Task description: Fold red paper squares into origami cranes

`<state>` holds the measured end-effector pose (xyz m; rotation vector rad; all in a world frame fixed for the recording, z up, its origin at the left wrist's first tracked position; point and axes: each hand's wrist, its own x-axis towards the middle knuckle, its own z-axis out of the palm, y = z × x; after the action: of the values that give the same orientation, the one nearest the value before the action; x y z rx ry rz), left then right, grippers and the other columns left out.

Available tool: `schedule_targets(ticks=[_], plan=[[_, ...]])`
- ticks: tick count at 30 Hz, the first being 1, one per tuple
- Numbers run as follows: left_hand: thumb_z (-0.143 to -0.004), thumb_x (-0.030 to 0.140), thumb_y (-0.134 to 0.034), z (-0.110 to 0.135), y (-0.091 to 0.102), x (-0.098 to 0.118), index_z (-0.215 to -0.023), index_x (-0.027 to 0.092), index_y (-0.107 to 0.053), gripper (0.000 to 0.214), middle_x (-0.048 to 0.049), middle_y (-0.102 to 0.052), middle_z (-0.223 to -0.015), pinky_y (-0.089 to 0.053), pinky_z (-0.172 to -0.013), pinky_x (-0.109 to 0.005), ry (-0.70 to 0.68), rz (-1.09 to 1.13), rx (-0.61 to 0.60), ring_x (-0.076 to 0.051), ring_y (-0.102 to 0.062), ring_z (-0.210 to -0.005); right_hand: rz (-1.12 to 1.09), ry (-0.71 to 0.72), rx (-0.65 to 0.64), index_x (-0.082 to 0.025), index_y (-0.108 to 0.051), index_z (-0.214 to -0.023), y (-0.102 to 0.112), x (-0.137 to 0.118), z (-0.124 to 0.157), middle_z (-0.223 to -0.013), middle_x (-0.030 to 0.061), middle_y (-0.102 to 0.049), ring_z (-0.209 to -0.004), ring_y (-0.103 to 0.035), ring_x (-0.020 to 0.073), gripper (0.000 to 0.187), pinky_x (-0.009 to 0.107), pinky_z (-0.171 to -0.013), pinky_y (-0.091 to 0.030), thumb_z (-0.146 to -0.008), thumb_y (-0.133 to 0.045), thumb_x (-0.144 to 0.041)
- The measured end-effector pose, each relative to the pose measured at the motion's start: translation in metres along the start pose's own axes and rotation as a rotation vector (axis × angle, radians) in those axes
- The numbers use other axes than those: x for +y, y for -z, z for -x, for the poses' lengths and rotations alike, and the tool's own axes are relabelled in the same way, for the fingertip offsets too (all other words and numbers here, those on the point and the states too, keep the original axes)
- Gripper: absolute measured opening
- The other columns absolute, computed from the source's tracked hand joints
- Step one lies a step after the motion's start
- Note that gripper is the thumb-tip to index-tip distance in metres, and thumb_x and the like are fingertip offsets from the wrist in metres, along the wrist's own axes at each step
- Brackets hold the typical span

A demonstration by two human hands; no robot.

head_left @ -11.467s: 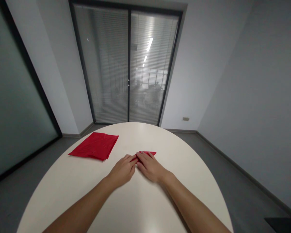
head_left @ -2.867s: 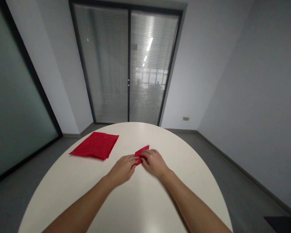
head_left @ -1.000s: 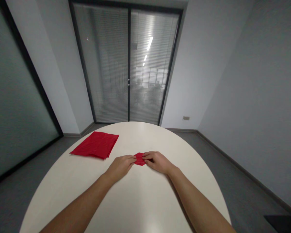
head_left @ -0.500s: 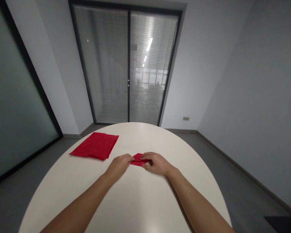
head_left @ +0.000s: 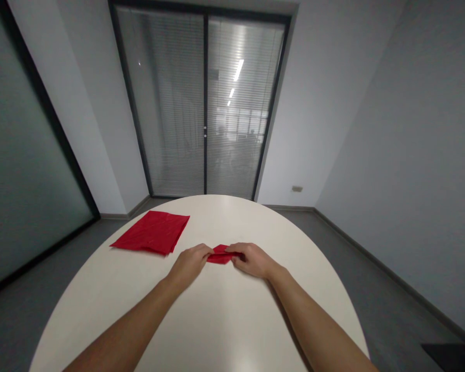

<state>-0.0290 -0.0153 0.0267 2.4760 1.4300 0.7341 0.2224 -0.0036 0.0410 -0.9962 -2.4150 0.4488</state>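
A small folded piece of red paper [head_left: 219, 255] lies flat on the white round table [head_left: 217, 330], near its middle. My left hand [head_left: 189, 261] pinches the paper's left end with curled fingers. My right hand [head_left: 251, 259] presses on its right end, fingers bent over it. Much of the paper is hidden between my two hands.
A stack of red paper sheets [head_left: 152, 232] lies on the table at the far left. Beyond the table stands a glass double door with blinds [head_left: 205, 103]. Grey floor surrounds the table, and a wall socket [head_left: 296, 189] sits low on the right wall.
The folded red paper has gone from raised at an angle to lying flat. Both hands have closed in on its two ends over the last second.
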Motion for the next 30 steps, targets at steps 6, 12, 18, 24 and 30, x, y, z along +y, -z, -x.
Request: schedule_targets(ticks=[6,12,18,24,30], plan=[[-0.093,0.021,-0.055,0.004,0.002,0.007,-0.111,0.025,-0.070,0.024,-0.0020,-0.074,-0.110,-0.050,-0.086,-0.029,-0.023,0.024,0.030,-0.020,-0.069,-0.099,0.011,0.003,-0.025,-0.024,-0.069,-0.123,0.004,-0.002,0.000,-0.116,0.0072,-0.074,-0.102,-0.069,0.0218,0.033,0.033,-0.091,-0.051,-0.100,-0.046,-0.027],[-0.091,0.022,-0.059,0.005,0.005,0.009,-0.116,0.027,-0.069,0.027,-0.0013,-0.073,-0.113,-0.050,-0.086,-0.029,-0.019,-0.008,0.005,-0.021,-0.069,-0.102,0.015,-0.013,-0.003,-0.023,-0.068,-0.123,0.001,0.000,-0.002,-0.117,0.0087,-0.073,-0.106,-0.067,0.0221,0.035,0.034,-0.095,-0.050,-0.105,-0.039,-0.033],[-0.095,0.016,-0.051,0.000,-0.001,0.002,-0.107,0.024,-0.071,0.025,-0.0018,-0.075,-0.109,-0.050,-0.085,-0.028,0.002,-0.066,0.023,-0.020,-0.070,-0.099,0.074,-0.005,0.002,-0.023,-0.068,-0.121,0.002,-0.002,-0.001,-0.115,0.0081,-0.073,-0.103,-0.067,0.0219,0.031,0.033,-0.091,-0.050,-0.102,-0.045,-0.033],[-0.095,0.015,-0.052,0.000,-0.002,0.001,-0.105,0.024,-0.069,0.022,-0.0004,-0.074,-0.105,-0.051,-0.083,-0.028,-0.022,-0.046,0.106,-0.019,-0.070,-0.095,0.101,-0.035,0.017,-0.023,-0.069,-0.121,0.001,-0.001,-0.001,-0.115,0.0074,-0.073,-0.102,-0.067,0.0227,0.032,0.032,-0.091,-0.049,-0.090,-0.062,-0.024],[-0.094,0.012,-0.051,0.000,-0.002,-0.001,-0.101,0.023,-0.067,0.020,-0.0015,-0.073,-0.098,-0.051,-0.083,-0.031,-0.095,-0.007,0.226,-0.020,-0.068,-0.091,-0.029,-0.095,0.046,-0.025,-0.071,-0.114,0.002,0.000,-0.002,-0.107,0.0041,-0.075,-0.094,-0.067,0.0206,0.030,0.030,-0.084,-0.049,-0.087,-0.060,-0.018]])
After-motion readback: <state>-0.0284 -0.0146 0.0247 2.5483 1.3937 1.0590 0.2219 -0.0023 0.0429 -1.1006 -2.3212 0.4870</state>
